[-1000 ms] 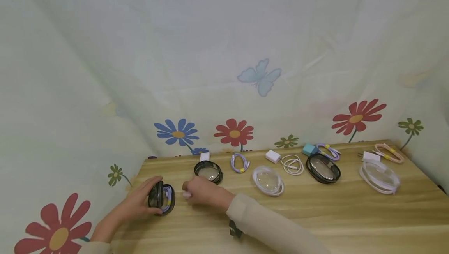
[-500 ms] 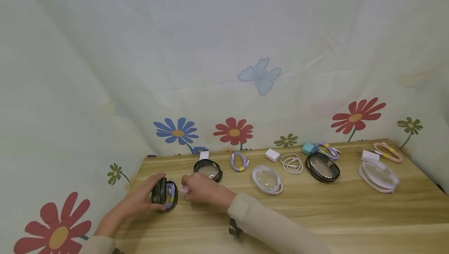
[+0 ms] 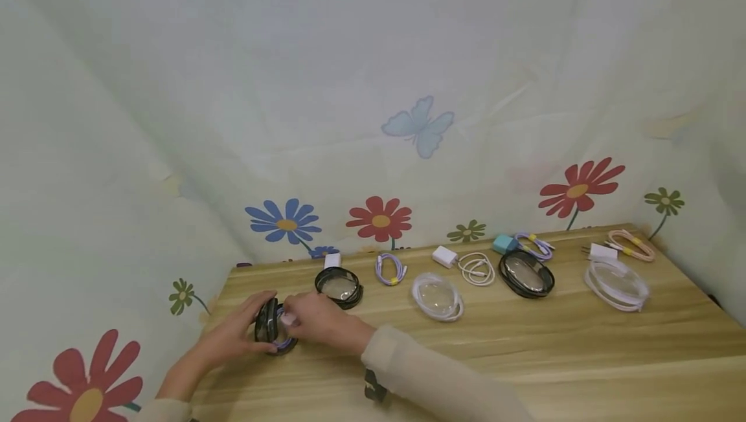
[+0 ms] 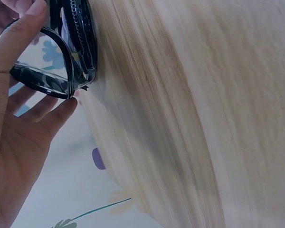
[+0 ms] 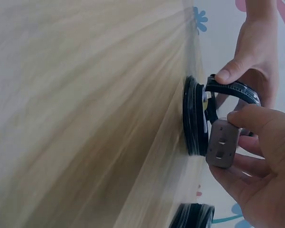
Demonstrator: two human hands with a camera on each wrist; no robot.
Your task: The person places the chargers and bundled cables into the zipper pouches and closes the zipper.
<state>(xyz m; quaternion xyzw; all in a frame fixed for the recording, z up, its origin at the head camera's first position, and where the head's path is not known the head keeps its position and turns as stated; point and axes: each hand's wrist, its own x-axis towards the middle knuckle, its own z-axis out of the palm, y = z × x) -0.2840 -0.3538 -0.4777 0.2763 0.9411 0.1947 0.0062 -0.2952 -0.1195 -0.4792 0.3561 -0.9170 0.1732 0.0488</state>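
At the left end of the table my left hand (image 3: 227,338) holds up the lid of a small round zip pouch (image 3: 266,323), clear with black trim. Its thumb and fingers grip the lid's rim, plain in the left wrist view. Inside the pouch lies a coiled purple cable (image 3: 284,345), partly covered by my right hand (image 3: 320,322). That hand pinches a white charger plug (image 5: 222,144) between thumb and fingers, right at the pouch's opening. Two slots show on the plug's face in the right wrist view.
Behind the hands lies another black-trimmed pouch (image 3: 339,287) with a white charger (image 3: 332,260) beyond it. To the right are a purple cable (image 3: 390,270), a white-trimmed pouch (image 3: 437,297), a white cable (image 3: 476,269), a teal charger (image 3: 504,244) and more pouches. A patterned curtain (image 3: 326,118) backs the table.
My right hand has moved left with the charger plug, from beside the pouch to its opening. My left hand still holds the lid up, shifted slightly to the right.
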